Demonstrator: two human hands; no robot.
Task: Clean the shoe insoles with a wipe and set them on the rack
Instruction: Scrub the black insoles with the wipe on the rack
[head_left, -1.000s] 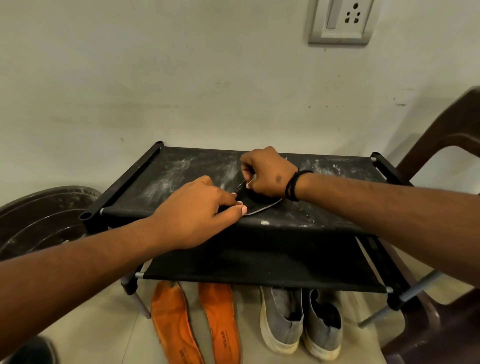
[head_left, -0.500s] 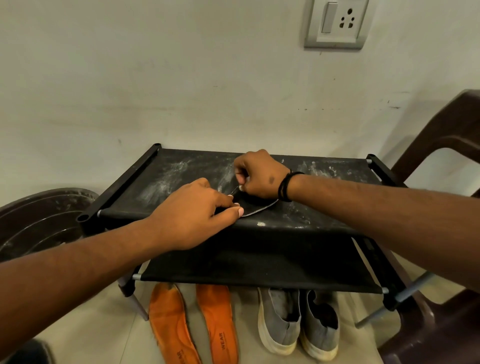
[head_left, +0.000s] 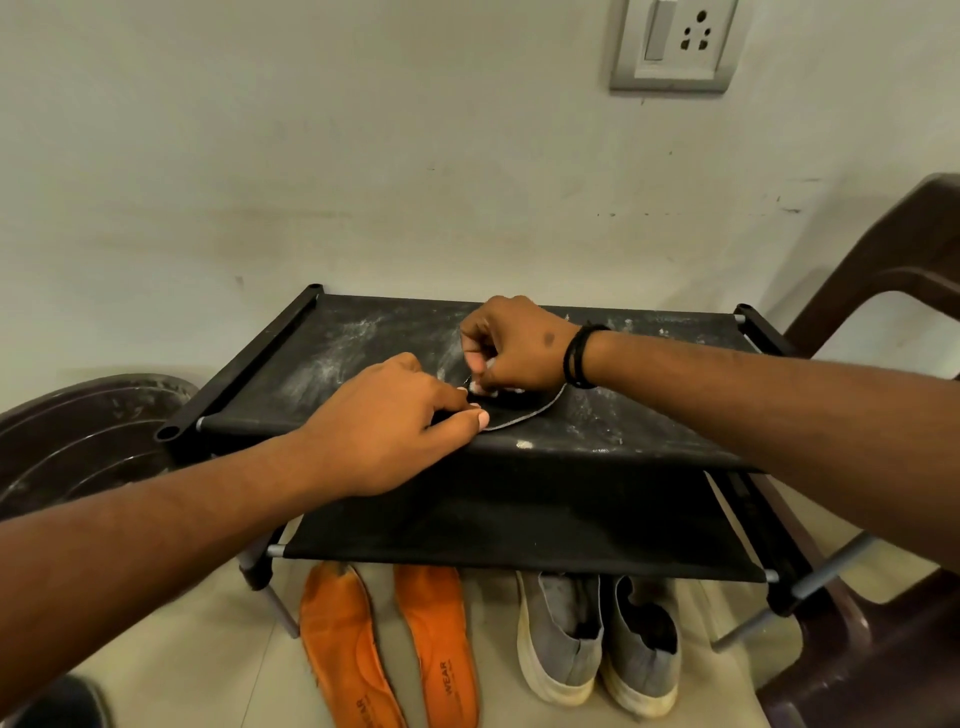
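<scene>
A dark insole (head_left: 511, 410) is laid flat on the dusty top shelf of the rack (head_left: 649, 421), near the front edge and about mid-width. Only a curved pale-edged end is visible, bulging to the right and front; the rest is covered by both hands. Long axis cannot be told for certain; judged to run roughly left-right along the shelf.

Left hand (head_left: 384, 421): placed on the near-left part of the insole, fingers curled, thumb tip pressed onto its front edge. Read as a pin/pinch hold.

Right hand (head_left: 511, 345): set on the far side, fingers curled tight at the insole's far edge. Something pale is glimpsed inside the grip, possibly the wipe; too hidden to confirm.

Key relation: the insole sits directly between the hands, left hand nearer the camera, right hand beyond it toward the wall. Both are in contact, neither has any reach to cover. A stroke is judged to run along the insole, with the left hand as anchor.

Two orange insoles (head_left: 389, 644) are lying on the floor under the rack, toes pointed toward the wall, just left of the grey shoes (head_left: 597, 639). Left hand is nearer to them.
</scene>
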